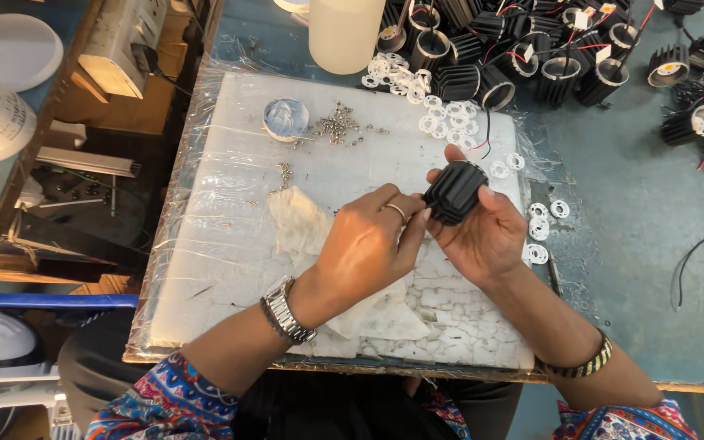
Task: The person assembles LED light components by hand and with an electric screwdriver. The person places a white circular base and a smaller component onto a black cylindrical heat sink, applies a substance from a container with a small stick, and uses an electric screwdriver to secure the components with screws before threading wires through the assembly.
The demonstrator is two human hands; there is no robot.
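Holding black finned heat sink (455,191) mid-board.

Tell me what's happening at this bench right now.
A person seated at a blue workbench holds a black ribbed cylindrical housing in the right hand, above a plastic-covered white pad. The left hand reaches in, with its fingertips at the housing's near end. A scatter of small screws and white ring-shaped parts lie on the pad, and a pile of similar black housings with wires sits at the far edge of the bench.
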